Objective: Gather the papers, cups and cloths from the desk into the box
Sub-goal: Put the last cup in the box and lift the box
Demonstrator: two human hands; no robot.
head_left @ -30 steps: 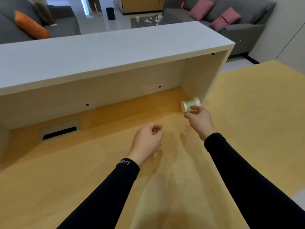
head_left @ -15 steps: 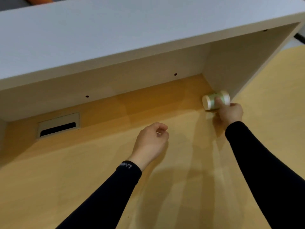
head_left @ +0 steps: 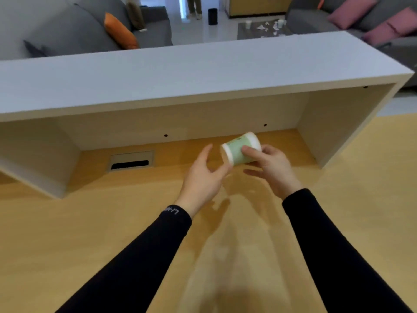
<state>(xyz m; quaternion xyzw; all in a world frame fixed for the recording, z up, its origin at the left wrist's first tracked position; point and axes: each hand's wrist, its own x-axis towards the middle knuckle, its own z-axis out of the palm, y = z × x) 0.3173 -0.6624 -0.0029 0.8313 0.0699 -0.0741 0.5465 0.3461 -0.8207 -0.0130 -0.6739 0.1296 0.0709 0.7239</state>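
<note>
Now We Hold the Green Cup

Our right fingers (head_left: 248,152) wrap around a green paper cup (head_left: 240,148). We hold it tipped on its side, up in the air above the wooden desk (head_left: 79,233). Its wide white rim points left, toward our other hand.

Our right hand (head_left: 272,168) grips the cup from the right side, thumb on top. Our left hand (head_left: 203,177) is spread wide, palm turned toward the cup, fingers (head_left: 206,152) stretched out. It is just beside the cup's rim, and we cannot tell if it touches. Both arms wear long black sleeves (head_left: 140,263).

Behind the cup is a long white shelf (head_left: 180,73) that sits on the desk, hollow underneath. A cable slot (head_left: 130,163) lies in the desk to the left, under the shelf.

Farther back we see a gray sofa (head_left: 79,30) with an orange pillow (head_left: 119,31), pink pillows (head_left: 352,11) on another sofa, and a low table (head_left: 261,30) with bits of paper on it.
</note>
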